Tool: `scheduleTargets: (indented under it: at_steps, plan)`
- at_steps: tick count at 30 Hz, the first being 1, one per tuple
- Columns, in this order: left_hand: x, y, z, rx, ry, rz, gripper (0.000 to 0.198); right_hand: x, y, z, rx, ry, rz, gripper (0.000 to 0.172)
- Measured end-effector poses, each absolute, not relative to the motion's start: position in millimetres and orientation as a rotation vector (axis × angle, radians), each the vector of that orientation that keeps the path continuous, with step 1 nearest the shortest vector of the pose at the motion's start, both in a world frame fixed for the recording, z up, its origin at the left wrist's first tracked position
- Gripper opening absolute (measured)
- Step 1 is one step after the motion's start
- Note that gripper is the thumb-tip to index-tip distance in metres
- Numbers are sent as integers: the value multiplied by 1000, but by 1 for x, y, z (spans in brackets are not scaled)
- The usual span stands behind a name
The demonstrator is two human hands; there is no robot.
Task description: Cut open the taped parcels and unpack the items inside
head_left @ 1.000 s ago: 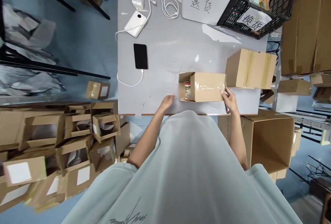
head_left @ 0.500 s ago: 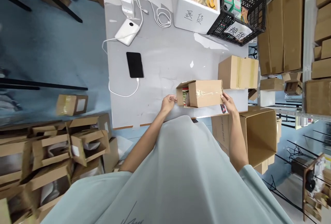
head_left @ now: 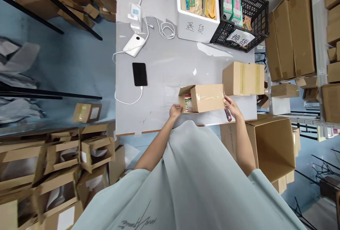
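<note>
A small cardboard box [head_left: 208, 97] lies on its side near the front edge of the grey table [head_left: 164, 63], clear tape across its top and its left end open, with coloured contents showing inside. My left hand [head_left: 176, 110] is curled at the open left end, fingers on the lower flap. My right hand [head_left: 230, 105] presses against the box's closed right end, fingers bent around its corner. A red and black pen [head_left: 227, 114] lies on the table under my right hand.
A taped cardboard box [head_left: 243, 78] stands just right of the small one. A black phone [head_left: 139, 74], a white power bank [head_left: 134, 45] and cables lie at the table's left. A white bin [head_left: 198, 28] and a black crate [head_left: 239, 32] stand at the back. An open carton [head_left: 268, 145] sits on the floor at right, with flattened boxes at left.
My left hand moved from the bare table up to the box's open left end and closed on its flap. The right hand stayed on the right end. The view shifted.
</note>
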State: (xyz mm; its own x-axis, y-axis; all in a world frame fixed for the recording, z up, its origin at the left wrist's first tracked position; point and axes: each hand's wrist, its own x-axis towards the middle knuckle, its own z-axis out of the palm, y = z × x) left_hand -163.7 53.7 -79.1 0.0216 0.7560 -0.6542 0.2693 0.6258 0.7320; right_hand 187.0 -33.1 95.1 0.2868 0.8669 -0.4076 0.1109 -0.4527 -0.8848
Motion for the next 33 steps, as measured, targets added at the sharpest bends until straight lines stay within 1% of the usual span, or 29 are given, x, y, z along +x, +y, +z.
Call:
scheduleTargets:
  at_steps: [3,5,8,12,15,19,22,25,29,33]
  plan:
    - [-161,50,-76,738,1564,406,46,198,-32,89,-1781,-853,1191,77]
    - [-156,44,-71,661,1509,397,40,207,-33,85,-1779,-821,1190,77]
    - [-147,35,-59,601,1436,454,27,221,-36,81,-1754,-805,1228,74]
    - [-161,27,-34,609,1463,590,24,227,-41,69,-1687,-823,1286,68]
    - [-199,23,-7,664,1565,710,26,211,-40,43,-1625,-800,1387,61]
    - [-258,19,37,790,1741,830,26,160,-25,-8,-1564,-771,1566,55]
    - [-280,16,63,1011,1932,796,28,117,-13,-40,-1618,-777,1611,52]
    - [-281,11,74,1167,2057,705,29,96,-5,-57,-1695,-793,1563,53]
    - [-267,-2,73,1147,2008,690,26,114,-5,-55,-1808,-840,1367,54]
    - [-252,-12,66,1102,1929,692,24,148,-16,-26,-1856,-936,1194,59]
